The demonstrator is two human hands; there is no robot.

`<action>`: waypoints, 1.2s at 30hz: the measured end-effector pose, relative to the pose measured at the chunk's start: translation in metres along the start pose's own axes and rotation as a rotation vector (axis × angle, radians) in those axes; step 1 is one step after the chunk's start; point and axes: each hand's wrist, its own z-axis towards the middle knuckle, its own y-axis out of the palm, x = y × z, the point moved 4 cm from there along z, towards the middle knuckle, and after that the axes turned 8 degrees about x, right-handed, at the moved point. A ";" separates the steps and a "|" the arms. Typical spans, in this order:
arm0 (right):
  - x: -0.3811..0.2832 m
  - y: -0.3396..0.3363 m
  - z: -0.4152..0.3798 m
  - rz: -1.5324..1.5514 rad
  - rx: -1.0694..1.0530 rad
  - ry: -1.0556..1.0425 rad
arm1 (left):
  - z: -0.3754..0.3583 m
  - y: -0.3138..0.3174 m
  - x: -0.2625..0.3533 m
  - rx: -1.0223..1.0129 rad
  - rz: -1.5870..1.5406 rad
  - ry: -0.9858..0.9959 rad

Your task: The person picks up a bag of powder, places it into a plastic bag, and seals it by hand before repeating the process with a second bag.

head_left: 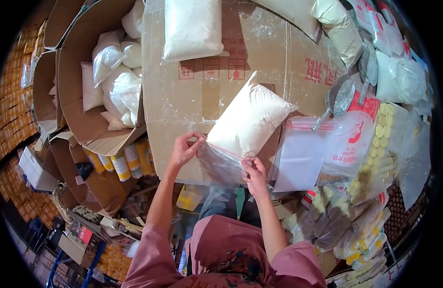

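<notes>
A clear zip bag packed with white powder [245,115] lies tilted on the flattened cardboard [176,105], its mouth toward me. A thin red zip line runs across the bag below the powder, and the loose clear plastic mouth [219,165] hangs over the cardboard's near edge. My left hand [187,149] pinches the bag's left edge near the zip line. With thumb and fingers closed, my right hand [254,173] grips the right end of the zip line. The exact contact under the fingertips is hidden.
Another filled powder bag [192,29] lies at the far side. To the right are flat zip bags [305,153], a metal scoop [340,98] and several packed bags. Left stands an open cardboard box [70,77] holding white bags; yellow-and-white rolls or cans [119,165] sit below it.
</notes>
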 end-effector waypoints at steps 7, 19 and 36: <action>-0.003 0.001 0.004 -0.090 0.039 -0.025 | 0.011 -0.005 -0.005 -0.187 -0.180 -0.044; -0.012 0.007 0.001 -0.187 0.078 -0.052 | 0.009 -0.001 0.032 -0.201 0.261 0.002; -0.057 -0.017 -0.006 -0.091 -0.108 -0.212 | -0.007 0.021 0.061 -0.544 0.118 0.050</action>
